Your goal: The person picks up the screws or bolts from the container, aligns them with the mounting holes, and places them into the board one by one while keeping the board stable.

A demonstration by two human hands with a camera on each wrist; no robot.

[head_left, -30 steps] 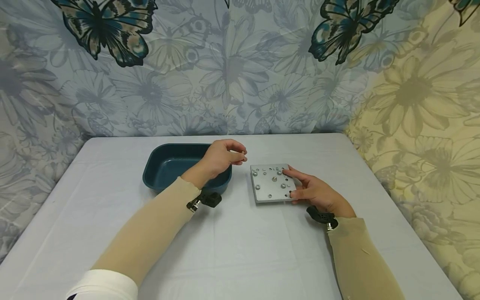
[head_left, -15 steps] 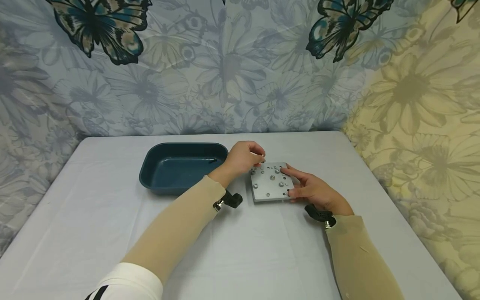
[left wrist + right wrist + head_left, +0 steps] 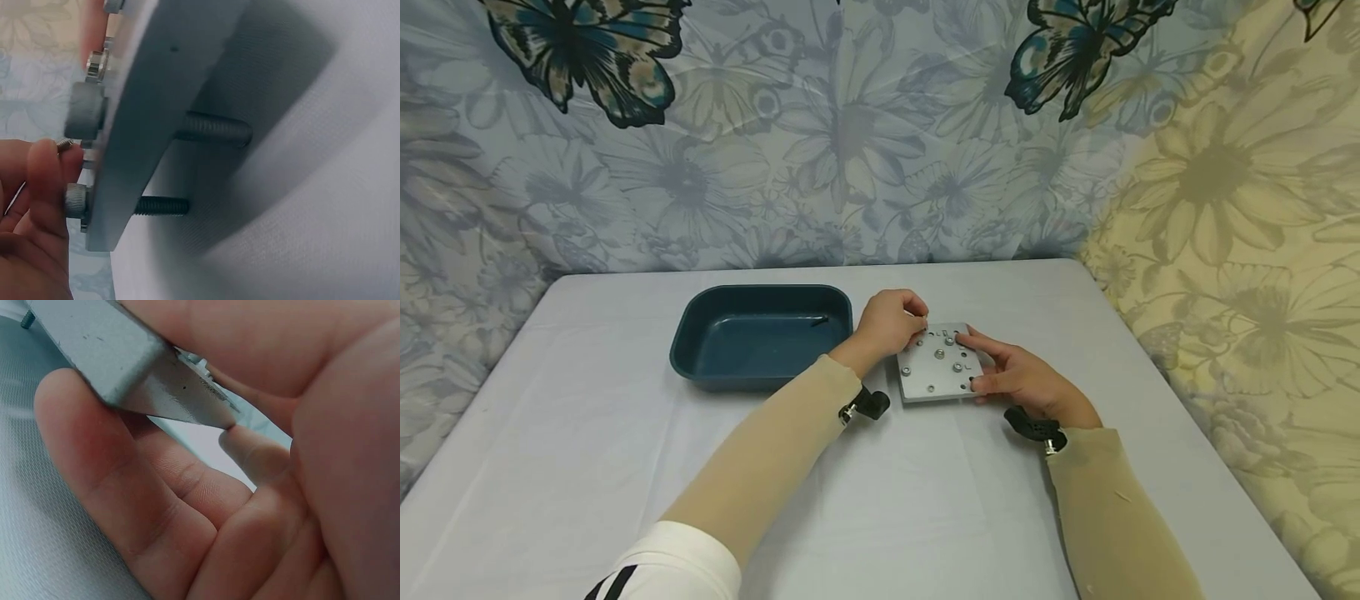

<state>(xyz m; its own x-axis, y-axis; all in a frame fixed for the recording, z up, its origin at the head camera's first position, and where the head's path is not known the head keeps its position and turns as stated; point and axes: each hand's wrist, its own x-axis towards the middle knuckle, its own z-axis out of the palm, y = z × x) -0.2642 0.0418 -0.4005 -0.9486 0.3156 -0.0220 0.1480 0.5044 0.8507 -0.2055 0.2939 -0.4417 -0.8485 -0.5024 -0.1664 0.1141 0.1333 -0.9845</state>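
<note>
A flat silver metal plate (image 3: 921, 379) with several screws and holes lies right of centre in the head view. My right hand (image 3: 1033, 383) grips its right edge, thumb above and fingers beneath in the right wrist view. Over the plate's far left corner, my left hand (image 3: 887, 323) pinches a small screw; its threaded part (image 3: 65, 145) pokes out between thumb and finger in the left wrist view. There, a large socket-head screw (image 3: 85, 112) and a smaller one (image 3: 75, 201) sit in the plate, with threaded shanks (image 3: 219, 129) sticking out underneath. The pinched screw's head is hidden.
A dark teal tray (image 3: 730, 383) stands left of the plate, with a small dark item (image 3: 820, 321) inside near its right end. White cloth covers the table (image 3: 880, 500). A butterfly-patterned cloth (image 3: 850, 150) hangs behind the table's far edge.
My left hand, holding the small screw, has moved right from above the tray to the plate's far left corner. My right hand keeps its grip on the plate.
</note>
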